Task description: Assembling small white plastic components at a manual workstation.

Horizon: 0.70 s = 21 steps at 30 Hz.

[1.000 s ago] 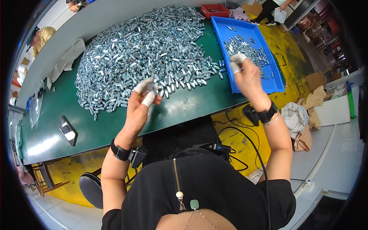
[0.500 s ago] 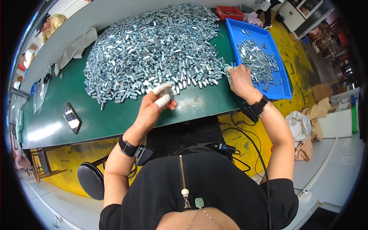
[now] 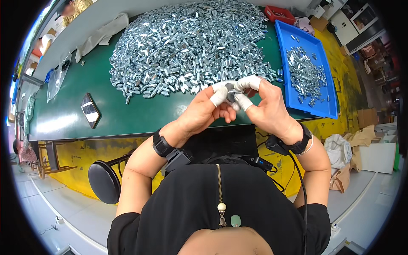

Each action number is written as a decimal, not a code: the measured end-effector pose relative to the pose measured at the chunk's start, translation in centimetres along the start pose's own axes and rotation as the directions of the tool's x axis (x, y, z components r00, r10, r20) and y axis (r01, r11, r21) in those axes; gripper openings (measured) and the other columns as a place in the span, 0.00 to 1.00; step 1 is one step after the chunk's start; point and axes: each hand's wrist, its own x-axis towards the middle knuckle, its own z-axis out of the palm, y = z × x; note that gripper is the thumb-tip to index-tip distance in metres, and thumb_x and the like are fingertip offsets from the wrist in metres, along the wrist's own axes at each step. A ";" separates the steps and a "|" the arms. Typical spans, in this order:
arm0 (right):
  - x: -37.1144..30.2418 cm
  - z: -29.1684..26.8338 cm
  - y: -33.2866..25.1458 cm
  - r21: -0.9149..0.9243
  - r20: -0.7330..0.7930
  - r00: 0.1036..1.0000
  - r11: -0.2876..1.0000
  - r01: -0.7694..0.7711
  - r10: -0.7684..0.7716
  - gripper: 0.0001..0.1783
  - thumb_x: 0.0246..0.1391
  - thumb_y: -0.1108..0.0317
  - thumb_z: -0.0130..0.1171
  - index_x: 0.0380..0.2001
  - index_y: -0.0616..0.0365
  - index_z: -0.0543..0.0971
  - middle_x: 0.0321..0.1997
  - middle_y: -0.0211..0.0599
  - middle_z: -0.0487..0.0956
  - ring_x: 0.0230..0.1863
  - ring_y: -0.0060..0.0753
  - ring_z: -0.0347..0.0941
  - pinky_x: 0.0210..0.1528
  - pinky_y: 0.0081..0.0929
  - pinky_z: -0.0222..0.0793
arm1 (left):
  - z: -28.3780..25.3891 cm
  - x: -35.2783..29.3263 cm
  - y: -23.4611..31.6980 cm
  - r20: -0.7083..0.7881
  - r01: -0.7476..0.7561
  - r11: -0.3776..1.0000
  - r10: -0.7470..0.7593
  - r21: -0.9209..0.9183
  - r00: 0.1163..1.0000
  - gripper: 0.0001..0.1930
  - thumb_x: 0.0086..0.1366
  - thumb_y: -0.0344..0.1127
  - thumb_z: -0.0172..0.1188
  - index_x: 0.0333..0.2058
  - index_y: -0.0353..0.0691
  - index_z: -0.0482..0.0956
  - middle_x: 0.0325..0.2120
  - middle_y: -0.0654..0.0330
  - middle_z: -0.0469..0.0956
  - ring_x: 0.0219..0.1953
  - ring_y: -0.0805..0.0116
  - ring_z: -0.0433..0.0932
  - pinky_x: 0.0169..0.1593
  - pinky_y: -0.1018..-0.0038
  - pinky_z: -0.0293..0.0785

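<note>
Just above frame centre, the left hand (image 3: 203, 109) and right hand (image 3: 271, 107) pinch a small grey metal piece (image 3: 230, 97) (probably light, rigid, slick), best held by its sides.

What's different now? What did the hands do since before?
The right hand came left, away from the blue tray, to meet the left hand, which moved right. Their fingers now come together at the small grey piece that the left hand already held. I can't tell if the right hand holds something. The metal pile, tray and phone stayed put.
</note>
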 end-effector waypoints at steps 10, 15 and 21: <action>-0.3 -0.5 1.3 -0.013 0.071 0.993 0.996 -0.092 0.093 0.10 0.47 0.75 0.61 0.35 0.62 0.75 0.29 0.34 0.78 0.26 0.21 0.72 0.30 0.19 0.69 | 1.2 -0.6 -0.2 -0.091 -0.193 0.852 0.269 0.487 0.959 0.24 0.60 0.23 0.53 0.56 0.36 0.62 0.43 0.59 0.73 0.41 0.73 0.74 0.46 0.76 0.72; -0.3 -0.1 0.7 0.135 0.135 0.950 0.945 -0.298 0.281 0.10 0.48 0.75 0.60 0.35 0.62 0.75 0.30 0.34 0.78 0.28 0.21 0.73 0.32 0.19 0.69 | 1.8 -0.5 -0.3 -0.095 -0.234 0.805 0.337 0.545 0.937 0.25 0.60 0.23 0.53 0.57 0.36 0.62 0.40 0.60 0.74 0.39 0.74 0.73 0.45 0.74 0.71; -0.4 0.5 0.5 0.131 -0.034 0.999 0.991 -0.031 0.035 0.09 0.49 0.75 0.59 0.35 0.62 0.75 0.31 0.34 0.78 0.31 0.22 0.74 0.35 0.20 0.70 | 0.8 -0.5 0.1 -0.098 -0.189 0.897 0.246 0.400 0.964 0.26 0.59 0.22 0.53 0.57 0.36 0.61 0.45 0.59 0.73 0.43 0.72 0.74 0.48 0.73 0.72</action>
